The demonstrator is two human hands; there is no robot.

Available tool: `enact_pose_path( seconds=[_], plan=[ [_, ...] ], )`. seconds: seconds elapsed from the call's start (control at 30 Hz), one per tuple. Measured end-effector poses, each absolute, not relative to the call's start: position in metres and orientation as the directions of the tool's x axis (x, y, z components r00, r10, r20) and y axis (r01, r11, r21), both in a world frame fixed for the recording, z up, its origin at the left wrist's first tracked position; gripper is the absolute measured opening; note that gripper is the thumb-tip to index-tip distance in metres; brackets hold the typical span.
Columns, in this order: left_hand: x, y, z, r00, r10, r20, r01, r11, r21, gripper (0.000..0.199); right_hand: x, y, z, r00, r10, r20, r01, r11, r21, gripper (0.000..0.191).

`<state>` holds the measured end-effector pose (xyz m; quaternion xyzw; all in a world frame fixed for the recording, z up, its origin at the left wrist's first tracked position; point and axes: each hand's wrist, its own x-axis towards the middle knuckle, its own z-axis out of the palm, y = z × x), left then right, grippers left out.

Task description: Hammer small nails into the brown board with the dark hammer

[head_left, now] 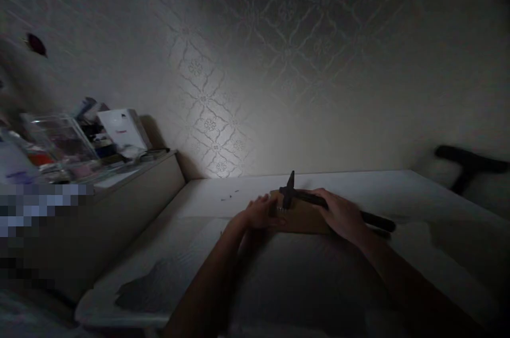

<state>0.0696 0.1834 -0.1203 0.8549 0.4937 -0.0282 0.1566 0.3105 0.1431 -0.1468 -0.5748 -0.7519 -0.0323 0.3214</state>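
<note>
My right hand [343, 214] is closed around the handle of a hammer [308, 197]. The hammer's dark head points left and lies low over a flat brown board [306, 220], its tapered end up; contact with the board cannot be made out. At the board's left end is my left hand [258, 213], closed on the edge with its thumb over the top face. Small pale bits show between that thumb and the hammer head, too small to name. Behind my right wrist, a second dark handle-like thing [381, 233] sticks out below the hammer's handle.
Several tiny dark pieces [230, 196] lie on the white table [207, 189] near the patterned wall. To the left, a raised cabinet [139, 184] carries a white box [122, 129] and a clear container [59, 138]. A dark T-shaped object [470, 162] stands at the right.
</note>
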Motion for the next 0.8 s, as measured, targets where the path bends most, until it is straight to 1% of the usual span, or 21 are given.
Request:
enact_pose_path(
  seconds=[0.13,0.23,0.4,0.63,0.7,0.8],
  plan=[
    [0.069,0.183,-0.121,0.504,0.841,-0.197,0.855,-0.454,0.25,0.089,0.311,0.143,-0.148,-0.113,0.838,0.534,0.896,0.318,-0.31,0.029],
    [0.07,0.184,-0.122,0.501,0.843,-0.195,0.857,-0.453,0.245,0.088,0.312,0.145,-0.15,-0.134,0.836,0.532,0.886,0.342,-0.313,0.03],
    [0.07,0.183,-0.12,0.51,0.838,-0.194,0.853,-0.463,0.241,0.087,0.313,0.146,-0.15,-0.129,0.845,0.519,0.889,0.33,-0.318,0.026],
    [0.069,0.181,-0.119,0.504,0.836,-0.216,0.857,-0.453,0.247,0.089,0.322,0.151,-0.154,-0.033,0.856,0.516,0.952,0.184,-0.246,0.018],
    [0.069,0.183,-0.121,0.506,0.84,-0.196,0.854,-0.458,0.247,0.088,0.326,0.154,-0.158,-0.015,0.859,0.512,0.965,0.146,-0.217,0.016],
    [0.068,0.186,-0.125,0.514,0.834,-0.2,0.849,-0.461,0.259,0.093,0.329,0.156,-0.164,0.009,0.856,0.516,0.975,0.107,-0.194,0.014]
  ],
)
